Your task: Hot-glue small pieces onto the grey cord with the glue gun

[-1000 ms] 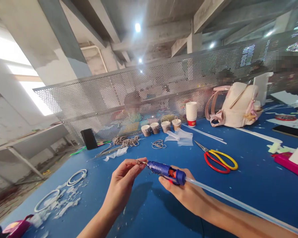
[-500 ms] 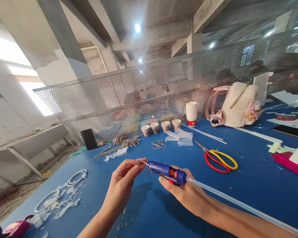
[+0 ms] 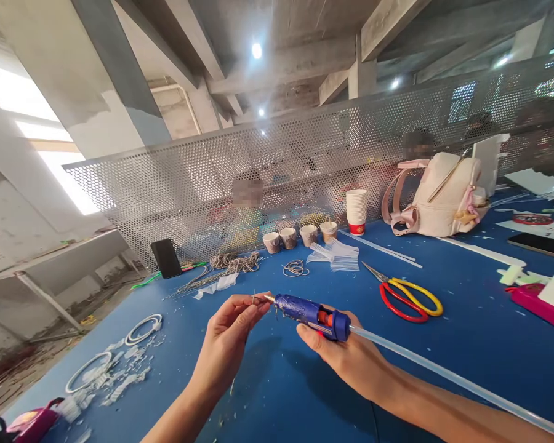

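Observation:
My right hand [image 3: 344, 351] is wrapped round a blue glue gun [image 3: 305, 312], which points left and has a long clear glue stick [image 3: 425, 363] running out of its back. The fingertips of my left hand [image 3: 233, 323] are pinched on a small thin brownish piece [image 3: 257, 299], too small to make out fully. The gun's metal nozzle is at this piece, close to my left fingertips. Both hands are above the blue table [image 3: 341, 397].
Red-and-yellow scissors [image 3: 409, 298] lie right of the gun. Behind are coiled cord [image 3: 235, 263], small cups [image 3: 289, 237], clear strips [image 3: 335, 255], stacked paper cups [image 3: 356, 209], a phone [image 3: 166, 258] and a pink backpack [image 3: 447, 197]. White rings [image 3: 143, 329] lie at left.
The glue gun and my right hand have shifted slightly right, and the gun tilts a little more. My left hand has barely moved and keeps its pinch.

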Tool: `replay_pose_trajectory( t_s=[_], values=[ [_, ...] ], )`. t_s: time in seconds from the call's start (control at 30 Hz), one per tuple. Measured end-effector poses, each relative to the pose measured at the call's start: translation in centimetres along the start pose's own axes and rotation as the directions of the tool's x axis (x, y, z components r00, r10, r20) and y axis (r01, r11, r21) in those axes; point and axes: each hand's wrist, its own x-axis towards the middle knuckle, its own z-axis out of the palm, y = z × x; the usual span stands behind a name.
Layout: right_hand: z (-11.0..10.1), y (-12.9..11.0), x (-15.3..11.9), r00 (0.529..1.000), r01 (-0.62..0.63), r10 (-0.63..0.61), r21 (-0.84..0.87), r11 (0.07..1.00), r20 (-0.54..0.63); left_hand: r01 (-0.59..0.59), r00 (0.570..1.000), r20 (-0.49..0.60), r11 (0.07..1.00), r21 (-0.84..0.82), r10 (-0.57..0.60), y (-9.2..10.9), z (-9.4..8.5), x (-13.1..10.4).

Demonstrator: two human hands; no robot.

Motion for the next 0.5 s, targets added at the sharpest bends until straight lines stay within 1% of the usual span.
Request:
replay_pose_trajectory(
  t_s=[0.1, 0.17, 0.33, 0.43, 0.5],
  values=[
    [0.2, -0.1, 0.0, 0.987, -0.136, 0.128, 0.078, 0.988, 0.099, 0.003, 1.000, 0.004, 1.000, 0.017, -0.003, 0.0, 0.2, -0.1],
    [0.4, 0.0, 0.0, 0.979, -0.176, 0.162, 0.115, 0.978, 0.126, 0.005, 1.000, 0.006, 1.000, 0.027, -0.005, 0.1, 0.2, -0.2],
    [0.2, 0.3, 0.0, 0.972, -0.214, 0.197, 0.140, 0.967, 0.126, -0.001, 1.000, -0.009, 1.000, 0.017, 0.001, 0.6, 0.1, -0.2],
    [0.0, -0.2, 0.0, 0.966, -0.237, 0.215, 0.155, 0.959, 0.146, -0.005, 1.000, -0.008, 1.000, 0.013, 0.006, 0.4, -0.1, -0.2],
    [0.0, -0.8, 0.1, 0.966, -0.232, 0.209, 0.152, 0.961, 0.153, -0.002, 1.000, -0.002, 1.000, 0.024, 0.002, 0.2, -0.1, -0.1]
  ],
)
